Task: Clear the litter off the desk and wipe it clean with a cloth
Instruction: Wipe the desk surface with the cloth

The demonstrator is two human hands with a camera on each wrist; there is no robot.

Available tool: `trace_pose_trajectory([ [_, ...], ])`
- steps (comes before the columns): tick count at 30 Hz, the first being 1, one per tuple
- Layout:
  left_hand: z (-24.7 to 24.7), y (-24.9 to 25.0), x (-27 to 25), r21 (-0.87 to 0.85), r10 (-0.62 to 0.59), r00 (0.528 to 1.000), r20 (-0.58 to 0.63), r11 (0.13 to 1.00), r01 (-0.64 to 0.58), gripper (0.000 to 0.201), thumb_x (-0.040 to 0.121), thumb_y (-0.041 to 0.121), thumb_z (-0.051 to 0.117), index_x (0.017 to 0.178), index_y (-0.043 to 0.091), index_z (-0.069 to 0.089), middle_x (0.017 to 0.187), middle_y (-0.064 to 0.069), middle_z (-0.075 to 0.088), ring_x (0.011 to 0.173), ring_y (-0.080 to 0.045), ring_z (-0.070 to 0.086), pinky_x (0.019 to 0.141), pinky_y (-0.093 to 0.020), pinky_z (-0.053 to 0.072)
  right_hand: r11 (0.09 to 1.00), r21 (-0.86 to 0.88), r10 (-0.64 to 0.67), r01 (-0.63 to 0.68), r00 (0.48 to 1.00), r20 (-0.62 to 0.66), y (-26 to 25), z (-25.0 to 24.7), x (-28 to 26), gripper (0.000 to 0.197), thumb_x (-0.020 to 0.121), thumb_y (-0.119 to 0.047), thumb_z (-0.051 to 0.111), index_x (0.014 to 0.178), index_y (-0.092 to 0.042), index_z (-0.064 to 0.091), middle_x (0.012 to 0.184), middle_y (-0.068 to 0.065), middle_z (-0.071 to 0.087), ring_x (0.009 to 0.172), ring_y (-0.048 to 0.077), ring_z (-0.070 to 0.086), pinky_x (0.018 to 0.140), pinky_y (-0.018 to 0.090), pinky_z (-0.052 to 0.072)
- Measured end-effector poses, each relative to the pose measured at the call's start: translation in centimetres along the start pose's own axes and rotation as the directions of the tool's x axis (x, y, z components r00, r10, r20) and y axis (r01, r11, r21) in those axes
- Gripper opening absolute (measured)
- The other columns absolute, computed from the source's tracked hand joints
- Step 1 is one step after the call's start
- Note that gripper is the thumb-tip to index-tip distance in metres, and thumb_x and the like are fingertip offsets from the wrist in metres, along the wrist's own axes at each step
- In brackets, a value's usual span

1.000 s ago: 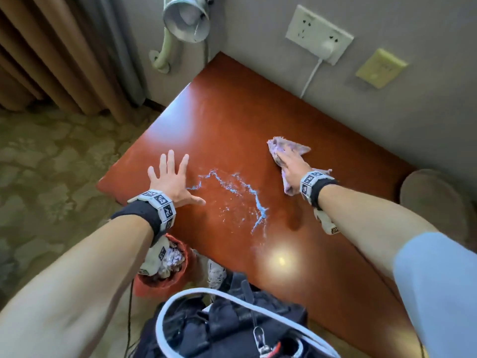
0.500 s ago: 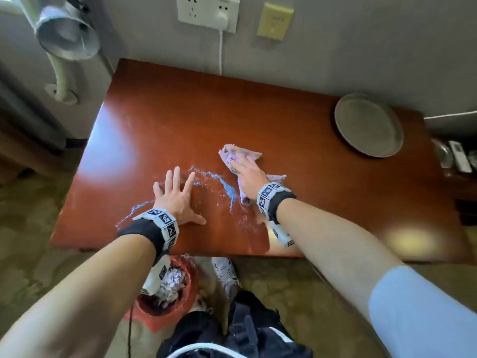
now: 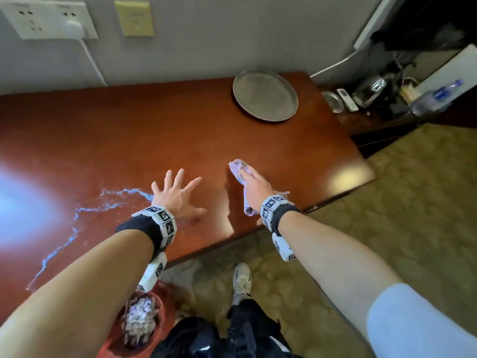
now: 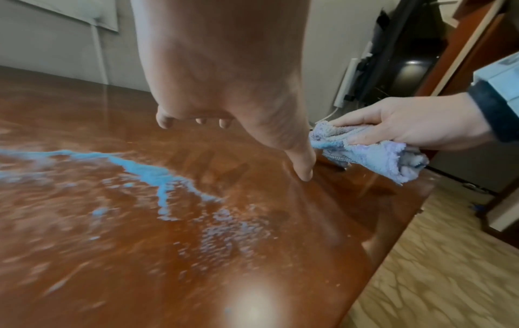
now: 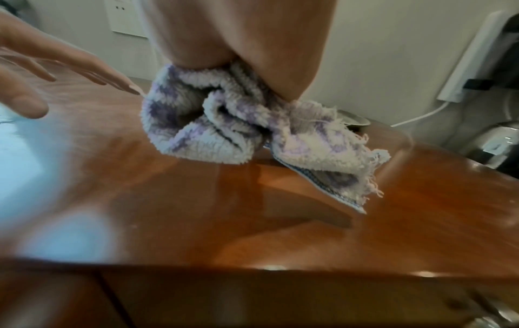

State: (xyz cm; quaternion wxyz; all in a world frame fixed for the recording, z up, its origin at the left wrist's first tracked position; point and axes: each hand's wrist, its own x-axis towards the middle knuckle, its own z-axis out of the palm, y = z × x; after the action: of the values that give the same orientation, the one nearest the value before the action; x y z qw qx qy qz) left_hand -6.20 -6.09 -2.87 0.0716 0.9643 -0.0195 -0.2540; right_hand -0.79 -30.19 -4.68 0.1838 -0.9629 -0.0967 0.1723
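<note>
The reddish-brown desk [image 3: 129, 130] carries wet bluish streaks [image 3: 113, 200] on its left front part, seen close in the left wrist view [image 4: 140, 168]. My right hand [image 3: 254, 182] grips a bunched lilac-and-white cloth [image 3: 238, 167] near the desk's front right, to the right of the streaks. In the right wrist view the cloth [image 5: 213, 124] hangs below my palm, its frayed corner just off the wood. My left hand [image 3: 175, 192] is open with spread fingers over the desk at the streaks' right end; the thumb tip [image 4: 304, 170] meets the surface.
A round metal tray [image 3: 265, 94] lies at the desk's back right. A red bin [image 3: 144, 321] of crumpled paper stands on the carpet under the front edge, beside my shoe [image 3: 241, 280]. A wall socket [image 3: 49, 20] feeds a cable. A low shelf holds a water bottle [image 3: 436, 98].
My right hand has carried the cloth rightward, off the wet streaks toward the desk's right side. My left hand has shifted right as well, and my view has swung right.
</note>
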Motion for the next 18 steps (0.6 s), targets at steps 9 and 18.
trace_pose_trajectory([
  [9, 0.0, 9.8, 5.3, 0.077, 0.081, 0.996, 0.027, 0.994, -0.083, 0.099, 0.079, 0.079, 0.053, 0.154, 0.046, -0.002, 0.164, -0.006, -0.014, 0.151, -0.033, -0.012, 0.116, -0.064, 0.011, 0.988, 0.044, 0.149, -0.149, 0.989, 0.009, 9.4, -4.5, -0.4, 0.097, 0.074, 0.009, 0.055, 0.155, -0.031, 0.017, 0.162, -0.012, 0.008, 0.126, 0.022, 0.048, 0.099, 0.035, 0.043],
  [18, -1.1, 19.0, 12.4, 0.082, 0.105, 0.994, 0.015, 0.991, -0.106, 0.086, 0.085, 0.076, 0.044, 0.155, 0.044, 0.003, 0.164, -0.008, -0.013, 0.151, -0.033, -0.010, 0.117, -0.062, 0.012, 0.968, 0.093, 0.241, -0.233, 0.966, -0.094, 22.0, -11.2, 2.4, 0.085, 0.080, 0.007, 0.053, 0.153, -0.026, 0.025, 0.159, -0.008, 0.020, 0.128, 0.022, 0.048, 0.103, 0.038, 0.043],
])
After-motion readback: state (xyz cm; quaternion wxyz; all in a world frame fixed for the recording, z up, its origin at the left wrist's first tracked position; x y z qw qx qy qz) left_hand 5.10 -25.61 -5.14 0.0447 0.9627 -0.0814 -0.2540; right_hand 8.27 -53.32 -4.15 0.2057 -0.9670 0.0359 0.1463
